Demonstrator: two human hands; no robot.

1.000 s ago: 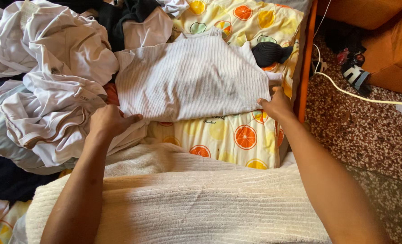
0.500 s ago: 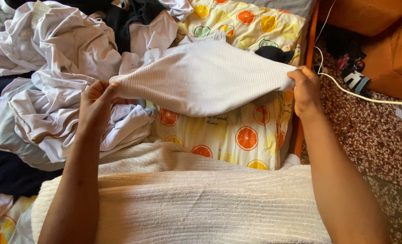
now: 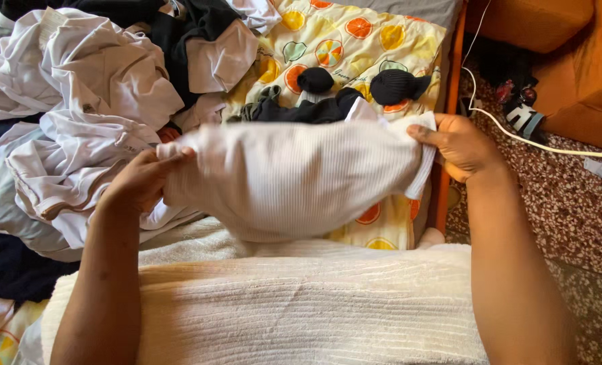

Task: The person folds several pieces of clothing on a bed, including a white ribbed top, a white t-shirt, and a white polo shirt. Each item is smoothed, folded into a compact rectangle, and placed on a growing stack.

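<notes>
Ribbed garment (image 3: 294, 179): white, fine striping. Bed sheet (image 3: 362, 40): pale yellow, printed with orange, yellow and green fruit slices. Rolled socks (image 3: 396, 86): black. Towel (image 3: 301, 304): cream, ridged. Clothes heap (image 3: 78, 101): mostly white, some black. Floor (image 3: 551, 196): speckled brown and white.

Two hands, the left hand (image 3: 139, 181) and the right hand (image 3: 458, 145), share one white ribbed garment (image 3: 294, 179). Two balled black socks (image 3: 316, 80) (image 3: 396, 86) sit on one fruit-print sheet (image 3: 355, 40). One cream towel (image 3: 301, 304) lies nearest the camera, one white cable (image 3: 551, 145) crosses the floor, and one heap of white clothes (image 3: 78, 101) is too tangled to count
</notes>
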